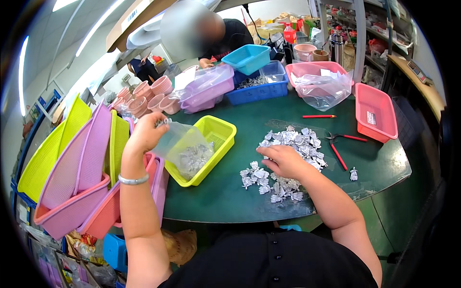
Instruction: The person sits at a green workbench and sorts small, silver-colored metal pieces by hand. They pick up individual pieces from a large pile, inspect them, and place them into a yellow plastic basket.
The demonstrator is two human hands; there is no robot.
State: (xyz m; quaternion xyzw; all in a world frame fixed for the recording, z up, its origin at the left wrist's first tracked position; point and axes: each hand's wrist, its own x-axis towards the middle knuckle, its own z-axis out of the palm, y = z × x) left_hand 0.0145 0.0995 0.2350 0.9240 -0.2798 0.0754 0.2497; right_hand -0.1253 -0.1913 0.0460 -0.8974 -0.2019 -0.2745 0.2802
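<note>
My left hand [145, 133] is raised over the left side of the green table [230, 192] and grips the top of a clear plastic bag [185, 149]. The bag holds several small silver pieces and hangs into a yellow basket [222, 130]. My right hand [283, 161] rests palm down on a pile of small silver pieces [288, 158] spread over the middle of the table, its fingers closed over some of them.
Red-handled pliers [338, 146] and a red pen [319, 116] lie right of the pile. A pink basket [377, 113] sits at the right edge. Stacked yellow, purple and pink baskets [81, 168] stand at my left. Another person [211, 36] works behind blue baskets [257, 89].
</note>
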